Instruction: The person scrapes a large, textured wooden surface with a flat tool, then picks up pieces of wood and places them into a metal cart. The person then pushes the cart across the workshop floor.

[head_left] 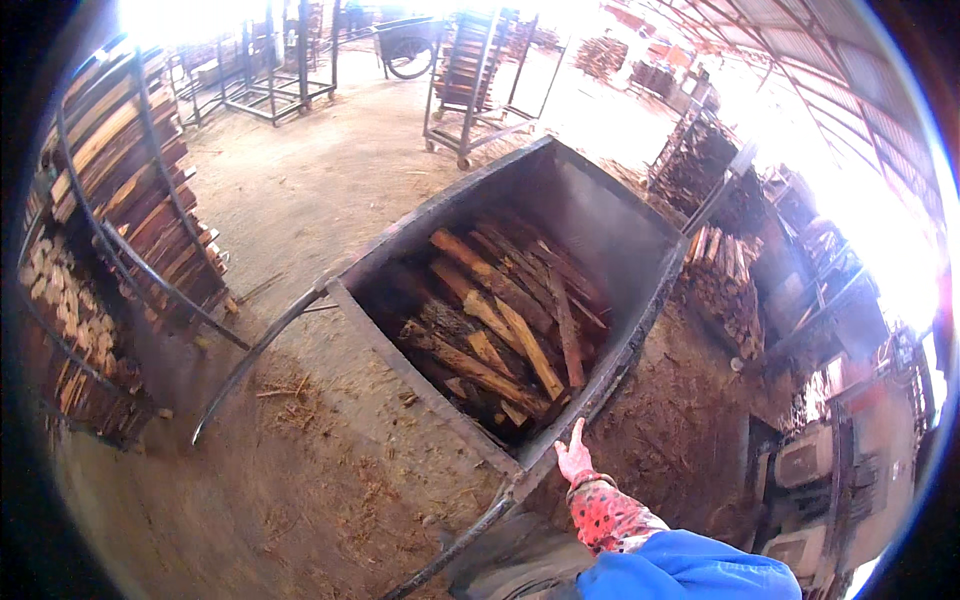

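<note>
My right hand (574,459) reaches in from the lower right, beyond a red sleeve with dark spots and a blue garment. It is beside the near right rim of a dark metal cart (430,383), and I cannot tell whether it touches. Its fingers are apart, with one stretched forward, and nothing shows in its grasp. Several split firewood pieces (528,347) lie in a loose heap on the cart's floor. Two bar handles stick out from the cart's near end: the left handle (262,347) and the right handle (455,548). My left hand is out of the picture.
Stacked wood in a curved metal rack (150,180) stands at the left. A wheeled metal frame (470,125) is beyond the cart, with a wheelbarrow (408,52) farther back. More wood (722,270) is piled at the right. Wood scraps (290,395) litter the dirt floor.
</note>
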### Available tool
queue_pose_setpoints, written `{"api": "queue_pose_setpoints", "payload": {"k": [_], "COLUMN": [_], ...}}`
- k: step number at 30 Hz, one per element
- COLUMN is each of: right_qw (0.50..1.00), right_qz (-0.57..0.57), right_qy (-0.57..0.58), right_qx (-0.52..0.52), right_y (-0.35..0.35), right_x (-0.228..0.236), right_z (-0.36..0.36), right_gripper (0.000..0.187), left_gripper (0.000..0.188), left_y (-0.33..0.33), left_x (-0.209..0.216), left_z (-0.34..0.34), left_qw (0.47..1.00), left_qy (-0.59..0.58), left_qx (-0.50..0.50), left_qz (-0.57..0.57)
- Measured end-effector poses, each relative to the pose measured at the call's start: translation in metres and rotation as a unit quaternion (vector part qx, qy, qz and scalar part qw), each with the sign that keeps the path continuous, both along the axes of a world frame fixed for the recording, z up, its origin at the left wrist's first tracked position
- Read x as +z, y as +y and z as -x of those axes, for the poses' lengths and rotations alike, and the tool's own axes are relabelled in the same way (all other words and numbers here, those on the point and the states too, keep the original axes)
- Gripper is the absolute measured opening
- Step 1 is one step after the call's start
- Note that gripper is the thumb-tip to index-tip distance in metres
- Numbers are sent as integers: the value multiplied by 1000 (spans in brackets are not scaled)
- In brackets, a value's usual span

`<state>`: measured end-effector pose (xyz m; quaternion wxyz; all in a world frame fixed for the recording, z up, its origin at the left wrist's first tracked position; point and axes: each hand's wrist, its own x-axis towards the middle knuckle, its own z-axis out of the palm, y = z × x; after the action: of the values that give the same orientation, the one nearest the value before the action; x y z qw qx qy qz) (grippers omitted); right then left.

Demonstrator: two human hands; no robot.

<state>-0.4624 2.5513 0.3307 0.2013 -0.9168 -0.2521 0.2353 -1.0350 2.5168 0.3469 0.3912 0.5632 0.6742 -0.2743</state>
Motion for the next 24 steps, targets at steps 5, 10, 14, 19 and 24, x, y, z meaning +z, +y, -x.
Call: {"api": "queue_pose_setpoints", "payload": {"k": [5, 10, 14, 19, 24], "right_qw": [1000, 999, 999, 998, 996], "right_qz": [-3, -18, -24, -57, -83], "right_qy": [8, 32, 29, 29, 33], "right_qx": [-18, -16, -13, -10, -13], "right_y": [4, 5, 2, 3, 0], "right_x": [12, 20, 26, 24, 29], "right_z": [-4, -17, -29, -42, -61], "right_gripper": [85, 84, 85, 82, 82], "left_gripper": [34, 26, 24, 26, 25], "left_y": [-7, -74, -31, -43, -35], "left_x": [-20, -89, -28, -37, -5], "left_z": [19, 57, 28, 40, 11], "left_qw": [995, 932, 984, 980, 977], "left_qy": [-85, -26, -176, -169, -146], "left_qx": [7, -229, -31, -42, -85], "left_qz": [56, -281, -24, -99, -131]}}
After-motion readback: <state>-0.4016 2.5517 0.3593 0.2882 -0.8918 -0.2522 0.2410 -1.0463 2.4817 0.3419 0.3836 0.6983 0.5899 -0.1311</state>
